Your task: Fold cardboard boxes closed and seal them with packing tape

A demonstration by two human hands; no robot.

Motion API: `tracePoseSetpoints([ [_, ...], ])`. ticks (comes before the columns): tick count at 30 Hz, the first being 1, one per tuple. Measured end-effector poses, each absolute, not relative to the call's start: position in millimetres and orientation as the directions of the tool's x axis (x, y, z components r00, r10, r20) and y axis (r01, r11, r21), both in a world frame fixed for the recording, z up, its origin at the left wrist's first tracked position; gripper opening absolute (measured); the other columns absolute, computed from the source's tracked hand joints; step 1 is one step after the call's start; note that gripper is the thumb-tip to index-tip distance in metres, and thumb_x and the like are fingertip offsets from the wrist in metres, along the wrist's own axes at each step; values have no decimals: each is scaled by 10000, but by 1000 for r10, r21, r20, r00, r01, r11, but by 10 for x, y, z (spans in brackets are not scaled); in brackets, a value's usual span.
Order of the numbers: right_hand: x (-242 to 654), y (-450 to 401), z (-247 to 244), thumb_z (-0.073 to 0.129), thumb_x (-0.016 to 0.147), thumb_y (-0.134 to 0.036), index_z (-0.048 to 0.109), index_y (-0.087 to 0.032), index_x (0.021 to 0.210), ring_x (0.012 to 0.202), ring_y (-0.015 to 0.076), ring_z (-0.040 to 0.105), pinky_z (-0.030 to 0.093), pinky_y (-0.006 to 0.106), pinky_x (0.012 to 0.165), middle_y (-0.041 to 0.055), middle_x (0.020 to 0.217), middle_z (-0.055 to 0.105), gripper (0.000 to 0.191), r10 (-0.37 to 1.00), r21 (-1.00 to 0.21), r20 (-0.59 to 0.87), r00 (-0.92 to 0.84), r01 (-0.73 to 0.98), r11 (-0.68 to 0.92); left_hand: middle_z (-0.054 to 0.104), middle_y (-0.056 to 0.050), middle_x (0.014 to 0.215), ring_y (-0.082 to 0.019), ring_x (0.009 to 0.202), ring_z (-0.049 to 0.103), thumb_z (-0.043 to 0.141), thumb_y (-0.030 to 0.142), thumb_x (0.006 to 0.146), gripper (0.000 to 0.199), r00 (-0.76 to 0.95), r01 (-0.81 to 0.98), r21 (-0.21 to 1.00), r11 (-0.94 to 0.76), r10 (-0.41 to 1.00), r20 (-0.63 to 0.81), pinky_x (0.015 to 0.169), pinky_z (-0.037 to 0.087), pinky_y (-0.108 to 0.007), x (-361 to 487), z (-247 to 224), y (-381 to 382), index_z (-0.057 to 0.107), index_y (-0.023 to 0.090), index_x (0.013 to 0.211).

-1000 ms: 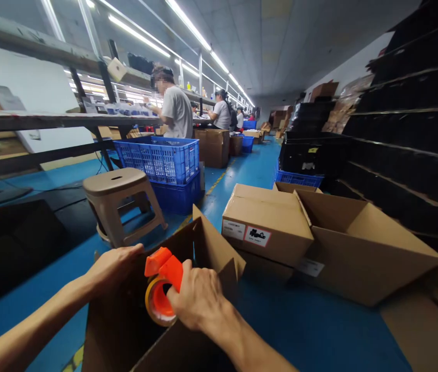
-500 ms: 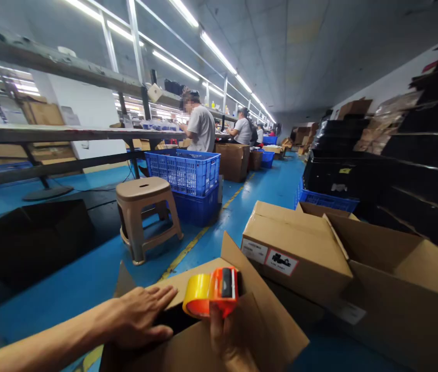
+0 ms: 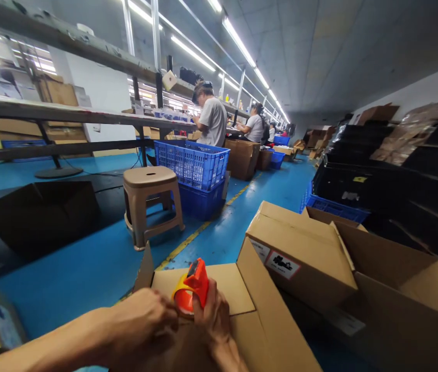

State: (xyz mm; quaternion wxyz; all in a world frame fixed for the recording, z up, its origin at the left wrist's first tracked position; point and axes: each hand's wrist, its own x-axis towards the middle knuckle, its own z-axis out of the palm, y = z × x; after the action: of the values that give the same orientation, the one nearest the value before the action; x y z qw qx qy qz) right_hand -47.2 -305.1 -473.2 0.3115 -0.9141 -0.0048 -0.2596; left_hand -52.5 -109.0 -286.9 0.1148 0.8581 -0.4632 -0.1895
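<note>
In my right hand (image 3: 216,316) is an orange tape dispenser (image 3: 200,279) with a roll of yellow tape on it, gripped from its right side. The dispenser is tilted, just over the top of a cardboard box (image 3: 238,290). My left hand (image 3: 145,316) is beside the tape roll with its fingers curled in; whatever they may pinch is blurred and hidden. Two top flaps of the box lie folded inward and meet at a seam. The right side flap (image 3: 269,305) and the left side flap (image 3: 144,268) stand up.
A closed carton (image 3: 300,243) and an open carton (image 3: 405,289) stand at the right. Ahead are a brown plastic stool (image 3: 151,178) and stacked blue crates (image 3: 191,165). Several co-workers sit along the bench (image 3: 106,114). Black boxes (image 3: 381,191) are piled at right.
My left hand has gone from lying flat with fingers apart to curled beside the tape. The dispenser has turned and moved slightly left. The near flap is now folded down, covering the dark gap.
</note>
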Motion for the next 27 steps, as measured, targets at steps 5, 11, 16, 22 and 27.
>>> tracePoseSetpoints([
  [5,-461,-3041,-4844,301,1004,-466,524,-141,1293,989,354,724,601,553,902,242,1120,734,489,-156,-548,464,872,144,-824,503,16,1602,-282,1538,365,393,528,1026,469,915,-403,615,-678,-304,264,1296,286,-478,-609,-2951,-675,567,384,1437],
  [11,-528,-3033,-4867,306,999,-542,550,-109,1250,1038,394,716,558,602,953,281,1135,730,557,-232,-616,461,857,121,-779,79,35,1759,-267,1614,98,302,640,1018,740,986,-70,896,-438,-168,-5,1311,191,-506,-677,-3531,-590,97,334,1661],
  [16,-576,-3150,-4656,400,939,-632,544,-198,1207,1020,365,718,559,506,925,197,1098,746,530,-338,-861,213,917,12,-509,-27,58,1756,-184,1607,45,-18,568,1026,683,987,-111,897,-428,-156,48,1316,168,-423,-624,-3910,-909,-7,318,1662],
  [22,-516,-3227,-4525,365,893,-649,524,-151,1217,1039,341,722,580,458,916,216,1154,723,615,-567,-982,6,824,-101,-158,144,-31,1751,-312,1615,74,280,591,1042,641,957,-244,608,-755,-291,23,1293,50,-659,-641,-4412,-1247,245,343,1632],
  [27,-845,-3511,-4100,500,894,-638,615,-144,1188,1037,314,727,594,430,904,174,1147,754,586,-634,-947,274,723,90,-307,247,-48,1714,-374,1594,170,402,564,1030,578,933,-329,419,-846,-360,7,1238,85,-773,-628,-4517,-1210,351,401,1582],
])
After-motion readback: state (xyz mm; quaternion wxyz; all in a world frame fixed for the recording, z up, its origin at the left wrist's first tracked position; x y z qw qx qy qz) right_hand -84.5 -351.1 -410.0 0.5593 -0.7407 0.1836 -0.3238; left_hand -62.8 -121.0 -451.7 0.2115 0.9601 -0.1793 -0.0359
